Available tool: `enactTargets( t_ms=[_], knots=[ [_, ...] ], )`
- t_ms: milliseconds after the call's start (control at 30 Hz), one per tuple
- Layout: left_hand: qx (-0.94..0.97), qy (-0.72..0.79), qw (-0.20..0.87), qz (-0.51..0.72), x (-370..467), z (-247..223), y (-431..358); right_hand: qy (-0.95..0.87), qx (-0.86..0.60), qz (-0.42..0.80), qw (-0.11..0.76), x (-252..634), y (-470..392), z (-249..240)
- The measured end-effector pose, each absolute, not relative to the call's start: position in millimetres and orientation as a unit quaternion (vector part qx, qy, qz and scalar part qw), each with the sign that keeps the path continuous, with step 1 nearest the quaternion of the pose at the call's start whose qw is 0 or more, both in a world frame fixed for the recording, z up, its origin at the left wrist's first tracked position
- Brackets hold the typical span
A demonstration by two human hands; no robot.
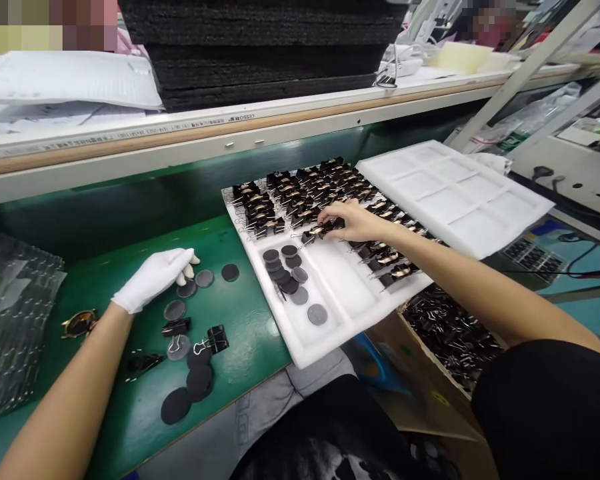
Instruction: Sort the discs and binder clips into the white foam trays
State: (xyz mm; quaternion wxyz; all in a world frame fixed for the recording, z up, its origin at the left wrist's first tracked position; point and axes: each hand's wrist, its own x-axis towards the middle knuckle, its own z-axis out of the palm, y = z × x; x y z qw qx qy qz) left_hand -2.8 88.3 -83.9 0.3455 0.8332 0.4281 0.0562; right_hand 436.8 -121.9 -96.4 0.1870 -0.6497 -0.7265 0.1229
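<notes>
My left hand (160, 273), in a white glove with bare fingertips, is over the green work surface (250, 313). Its fingers are partly bent and apart, the tips at a dark round disc (186, 288). More discs, black and grey, lie nearby, with black binder clips (217, 339) among them. Bare, my right hand (347, 221) reaches over the white foam tray (337, 273). Thumb and fingers close round a binder-clipped piece (314, 233) at a compartment's edge. Rows of similar clipped pieces (260, 210) fill the tray's far and right parts. Loose discs (283, 273) sit in its near-left compartment.
A second foam tray (455, 193) lies at the right. Below my right arm, a cardboard box (450, 333) holds many binder clips. A gold-coloured round case (80, 323) and clear plastic trays (15, 327) are at left. Above runs a shelf edge (180, 137) with black foam blocks (270, 57).
</notes>
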Motion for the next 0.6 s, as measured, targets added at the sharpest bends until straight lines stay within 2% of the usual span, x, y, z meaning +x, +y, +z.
enactTargets(
  t_ms=[267, 600],
  knots=[
    [0.841, 0.419, 0.337, 0.057, -2.8, -87.2, 88.7, -0.725, -0.675, 0.066, 0.117, 433.1, -121.6, -94.6],
    [0.845, 0.41, 0.34, 0.052, -2.0, -85.1, 85.9, -0.757, -0.635, 0.098, 0.115, 414.2, -112.4, -87.2]
  ],
)
